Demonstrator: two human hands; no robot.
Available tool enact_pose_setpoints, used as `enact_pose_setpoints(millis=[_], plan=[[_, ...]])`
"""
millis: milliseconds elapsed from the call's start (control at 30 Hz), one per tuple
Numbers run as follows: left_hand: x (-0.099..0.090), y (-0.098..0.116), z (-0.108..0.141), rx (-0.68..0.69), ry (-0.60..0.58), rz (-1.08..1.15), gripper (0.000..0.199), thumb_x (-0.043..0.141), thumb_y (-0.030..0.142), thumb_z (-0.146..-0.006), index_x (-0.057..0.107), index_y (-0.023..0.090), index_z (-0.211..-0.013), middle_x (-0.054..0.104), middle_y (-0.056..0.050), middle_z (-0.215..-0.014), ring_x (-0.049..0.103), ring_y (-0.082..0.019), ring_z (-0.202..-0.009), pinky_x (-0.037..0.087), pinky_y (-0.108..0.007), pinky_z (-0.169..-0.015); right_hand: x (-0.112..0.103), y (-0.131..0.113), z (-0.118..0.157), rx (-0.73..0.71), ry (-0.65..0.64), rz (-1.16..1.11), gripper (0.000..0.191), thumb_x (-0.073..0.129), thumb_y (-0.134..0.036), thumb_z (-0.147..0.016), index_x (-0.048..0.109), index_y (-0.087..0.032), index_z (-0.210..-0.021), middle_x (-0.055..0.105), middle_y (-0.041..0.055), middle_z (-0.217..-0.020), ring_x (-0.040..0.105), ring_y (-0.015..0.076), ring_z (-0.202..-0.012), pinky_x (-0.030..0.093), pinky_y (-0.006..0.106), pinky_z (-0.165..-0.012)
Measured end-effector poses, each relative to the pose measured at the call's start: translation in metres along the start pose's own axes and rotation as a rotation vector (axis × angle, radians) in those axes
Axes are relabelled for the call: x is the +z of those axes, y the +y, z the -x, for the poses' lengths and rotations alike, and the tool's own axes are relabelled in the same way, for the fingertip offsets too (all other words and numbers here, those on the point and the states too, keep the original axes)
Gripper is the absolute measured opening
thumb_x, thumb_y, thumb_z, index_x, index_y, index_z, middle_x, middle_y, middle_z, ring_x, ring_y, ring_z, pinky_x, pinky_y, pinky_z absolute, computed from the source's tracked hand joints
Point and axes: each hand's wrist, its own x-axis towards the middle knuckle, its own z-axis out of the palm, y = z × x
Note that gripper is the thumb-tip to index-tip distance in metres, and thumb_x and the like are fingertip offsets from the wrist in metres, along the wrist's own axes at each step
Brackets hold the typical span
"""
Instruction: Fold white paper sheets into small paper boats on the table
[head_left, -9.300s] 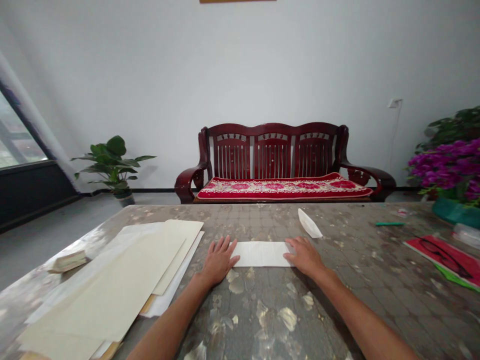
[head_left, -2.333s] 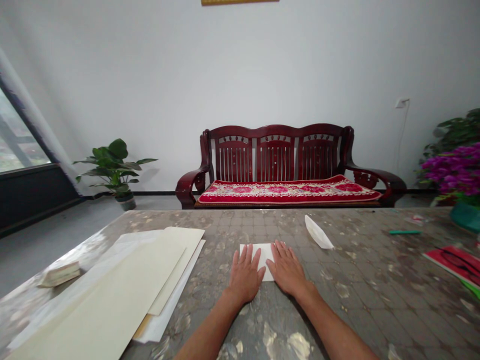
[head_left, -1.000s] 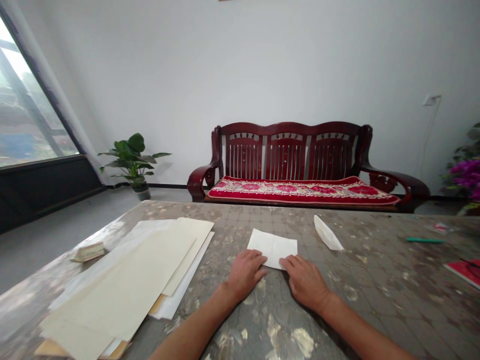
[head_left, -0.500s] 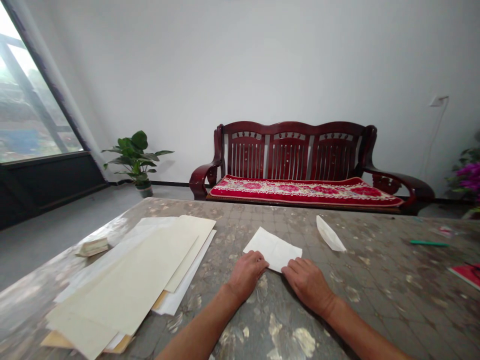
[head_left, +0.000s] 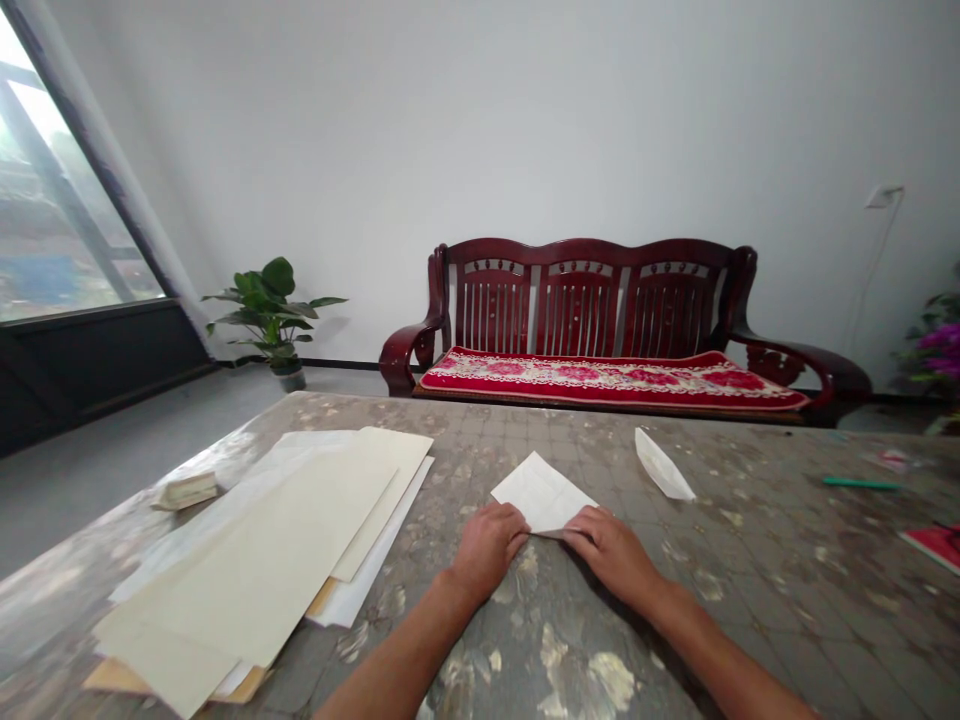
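A small sheet of white paper [head_left: 541, 487] lies on the table in front of me, one corner pointing away. Its near edge is lifted and bent up between my hands. My left hand [head_left: 491, 540] pinches the near left part of the paper, fingers curled over it. On the near right side, my right hand [head_left: 604, 540] grips the edge between thumb and fingers. Beyond my right hand rests a folded white paper boat shape [head_left: 663, 466], touched by neither hand.
A stack of cream and white paper sheets [head_left: 262, 550] covers the left of the patterned table [head_left: 547, 640], with a small paper bundle [head_left: 186, 491] beside it. At the right lie a green pen [head_left: 859, 483] and a red book [head_left: 934, 545]. A wooden bench [head_left: 574, 310] stands behind.
The paper has turned a little, so its far corner sits further right. Its near edge has bent upward, and my hands have come slightly closer together.
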Motion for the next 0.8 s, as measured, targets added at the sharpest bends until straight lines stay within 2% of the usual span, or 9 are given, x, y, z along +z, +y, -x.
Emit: enact_pose_setpoints(millis=[133, 333, 500, 667, 800], plan=[[-0.005, 0.004, 0.0, -0.004, -0.017, -0.034, 0.014, 0.058, 0.025, -0.09, 0.072, 0.023, -0.089, 0.072, -0.003, -0.092, 0.065, -0.019, -0.093, 0.045, -0.029, -0.086, 0.006, 0.004, -0.008, 0.113, -0.001, -0.021, 0.033, 0.044, -0.036, -0.094, 0.066, -0.019, -0.075, 0.067, 0.0039, -0.084, 0.058, 0.0183, -0.084, 0.04, 0.027, -0.075], [0.0, 0.007, -0.001, -0.039, 0.044, -0.049, 0.013, 0.063, 0.031, -0.087, 0.071, 0.023, -0.082, 0.072, -0.003, -0.087, 0.063, -0.019, -0.088, 0.043, -0.031, -0.085, 0.012, 0.006, -0.017, 0.305, -0.017, -0.039, 0.026, 0.051, -0.04, -0.087, 0.063, -0.018, -0.08, 0.064, 0.0004, -0.073, 0.053, 0.0147, -0.066, 0.03, 0.023, -0.059], [0.003, 0.011, -0.008, -0.123, 0.085, -0.046, 0.021, 0.063, 0.034, -0.087, 0.069, 0.021, -0.071, 0.071, -0.004, -0.079, 0.062, -0.019, -0.082, 0.042, -0.031, -0.082, 0.011, 0.004, -0.023, 0.35, -0.027, -0.023, 0.022, 0.055, -0.039, -0.083, 0.063, -0.019, -0.079, 0.064, 0.0005, -0.073, 0.053, 0.0146, -0.066, 0.028, 0.023, -0.058], [0.005, 0.01, -0.01, -0.191, 0.095, 0.031, 0.016, 0.065, 0.03, -0.084, 0.069, 0.021, -0.072, 0.071, -0.003, -0.083, 0.062, -0.019, -0.087, 0.042, -0.03, -0.082, 0.011, 0.002, -0.024, 0.392, -0.001, -0.062, 0.021, 0.058, -0.039, -0.079, 0.065, -0.019, -0.081, 0.067, 0.0004, -0.076, 0.056, 0.0155, -0.069, 0.03, 0.023, -0.06], [0.005, 0.008, -0.011, -0.193, 0.078, 0.071, 0.013, 0.065, 0.028, -0.083, 0.072, 0.021, -0.074, 0.07, -0.004, -0.087, 0.061, -0.019, -0.09, 0.042, -0.031, -0.085, 0.013, 0.004, -0.022, 0.381, -0.006, -0.19, 0.022, 0.059, -0.037, -0.077, 0.069, -0.02, -0.086, 0.068, -0.001, -0.077, 0.058, 0.016, -0.07, 0.033, 0.023, -0.061]])
